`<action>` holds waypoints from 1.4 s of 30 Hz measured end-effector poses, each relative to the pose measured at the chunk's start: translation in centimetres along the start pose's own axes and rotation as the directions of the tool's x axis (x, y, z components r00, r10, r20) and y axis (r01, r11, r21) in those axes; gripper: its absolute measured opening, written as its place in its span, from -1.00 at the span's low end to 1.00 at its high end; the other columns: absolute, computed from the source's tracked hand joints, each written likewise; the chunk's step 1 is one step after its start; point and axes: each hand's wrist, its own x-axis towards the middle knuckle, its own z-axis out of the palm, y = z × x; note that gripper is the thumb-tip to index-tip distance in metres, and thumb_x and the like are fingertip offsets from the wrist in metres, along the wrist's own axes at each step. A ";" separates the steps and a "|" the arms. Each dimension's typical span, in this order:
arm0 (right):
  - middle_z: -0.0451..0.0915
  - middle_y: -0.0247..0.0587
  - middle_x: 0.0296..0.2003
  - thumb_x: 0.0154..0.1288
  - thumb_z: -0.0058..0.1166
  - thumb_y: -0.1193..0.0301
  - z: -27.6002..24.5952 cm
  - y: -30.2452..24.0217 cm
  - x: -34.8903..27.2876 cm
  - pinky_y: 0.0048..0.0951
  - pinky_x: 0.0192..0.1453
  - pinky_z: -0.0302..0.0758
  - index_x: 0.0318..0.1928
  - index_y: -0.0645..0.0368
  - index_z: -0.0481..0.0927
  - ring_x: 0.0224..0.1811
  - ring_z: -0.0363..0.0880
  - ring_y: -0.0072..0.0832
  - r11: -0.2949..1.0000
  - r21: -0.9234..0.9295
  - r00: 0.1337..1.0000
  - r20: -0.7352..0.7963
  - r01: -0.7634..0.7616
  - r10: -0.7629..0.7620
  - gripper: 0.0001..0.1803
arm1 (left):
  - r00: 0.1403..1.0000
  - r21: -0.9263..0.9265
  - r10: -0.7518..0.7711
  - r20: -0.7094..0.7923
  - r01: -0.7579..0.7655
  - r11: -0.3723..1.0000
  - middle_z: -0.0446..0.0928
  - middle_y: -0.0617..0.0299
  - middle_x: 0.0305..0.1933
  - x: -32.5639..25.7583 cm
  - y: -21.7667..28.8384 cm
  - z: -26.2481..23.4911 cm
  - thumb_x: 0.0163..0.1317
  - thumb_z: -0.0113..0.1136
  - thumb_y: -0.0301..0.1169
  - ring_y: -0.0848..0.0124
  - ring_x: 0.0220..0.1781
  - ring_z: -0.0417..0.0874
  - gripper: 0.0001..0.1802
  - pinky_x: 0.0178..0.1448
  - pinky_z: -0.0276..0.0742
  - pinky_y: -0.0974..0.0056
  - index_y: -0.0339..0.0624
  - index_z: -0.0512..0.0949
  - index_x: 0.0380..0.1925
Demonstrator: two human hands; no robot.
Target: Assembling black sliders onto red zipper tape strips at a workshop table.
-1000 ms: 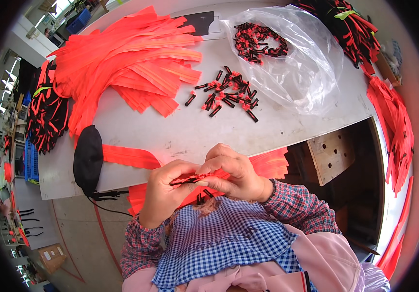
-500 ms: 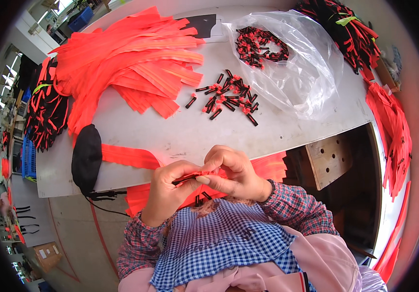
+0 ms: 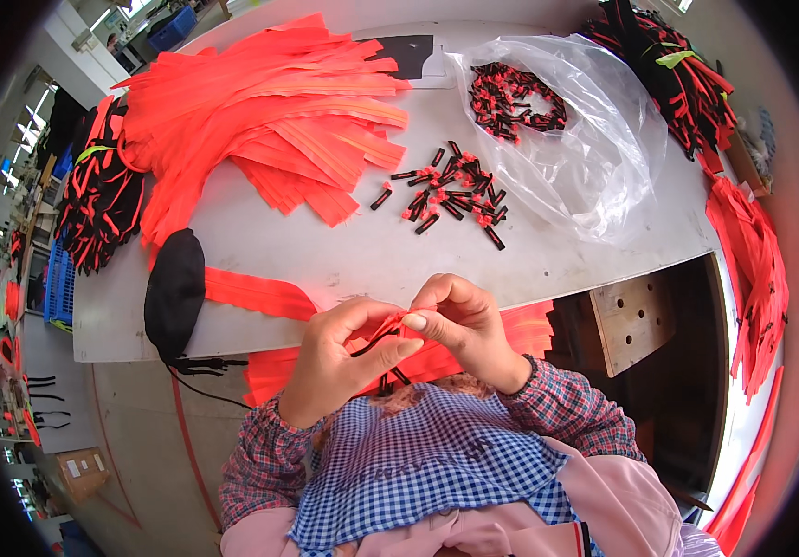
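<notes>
My left hand [image 3: 330, 357] and my right hand [image 3: 474, 339] meet in front of my chest, both closed in a pinch. Between them is the end of an orange zipper tape [image 3: 260, 293], whose length runs left across the table edge. A narrow black piece, perhaps a zipper pull, shows beside my left fingers; my fingertips cover most of it. More orange zipper tapes [image 3: 529, 330] hang below the table edge behind my hands. Some small black pulls lie just under my hands, near the blue checked apron [image 3: 418, 446].
A large heap of orange zipper tapes [image 3: 260, 121] covers the table's far left. Black-and-red pulls [image 3: 455, 195] lie scattered mid-table, beside a clear plastic bag [image 3: 604, 176] with more inside. A black padded pouch [image 3: 175, 292] sits at the left edge. An open compartment with a wooden block [image 3: 631, 325] is at right.
My right fingertips have shifted on the zipper end, and the orange tape there is now bunched up. My left thumb has moved apart from the right one. The view has turned slightly.
</notes>
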 end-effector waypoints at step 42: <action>0.47 -0.52 -0.43 0.50 0.10 0.37 -9.1 2.0 -3.9 -0.73 -0.33 0.30 -0.25 0.19 0.49 -0.43 0.33 -0.81 0.858 -0.500 0.798 -0.562 -0.117 -0.218 -0.82 | 0.967 0.461 -0.205 -0.154 0.254 0.850 0.61 0.04 0.06 -4.2 -10.0 -18.5 0.21 0.36 -0.36 0.29 0.12 0.63 -0.60 0.18 0.54 0.17 -0.36 0.55 -0.02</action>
